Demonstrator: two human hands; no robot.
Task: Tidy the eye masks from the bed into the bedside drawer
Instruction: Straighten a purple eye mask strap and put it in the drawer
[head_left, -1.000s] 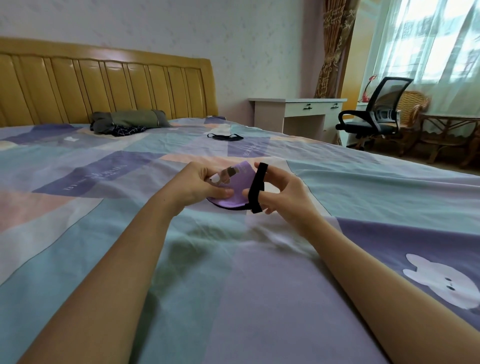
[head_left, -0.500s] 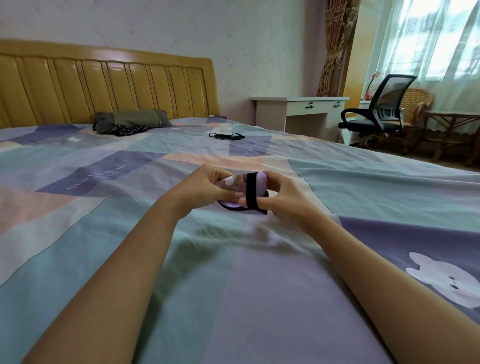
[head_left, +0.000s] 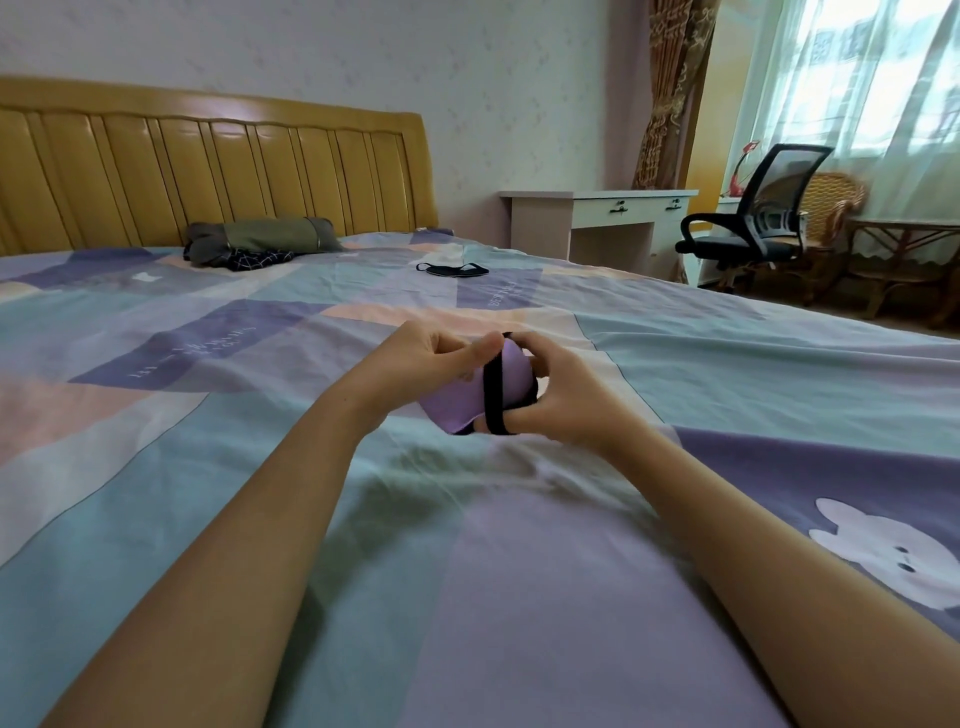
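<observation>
A folded purple eye mask (head_left: 462, 402) with a black elastic strap around it is held just above the patchwork bed cover (head_left: 208, 467). My left hand (head_left: 415, 364) pinches its upper left edge. My right hand (head_left: 561, 400) grips its right side, with the strap looped over a fingertip. A second, black eye mask (head_left: 453, 268) lies flat farther up the bed, toward its right edge. No bedside drawer shows beside the bed.
A yellow headboard (head_left: 208, 171) stands at the far end, with a rolled grey-green bundle of cloth (head_left: 260, 241) below it. Right of the bed stand a white desk with drawers (head_left: 597, 213), a black office chair (head_left: 753, 228) and wicker furniture (head_left: 893, 260).
The mask has gone from spread open to folded over, with the black strap now wrapped around it. Both hands have closed in on it and lifted slightly.
</observation>
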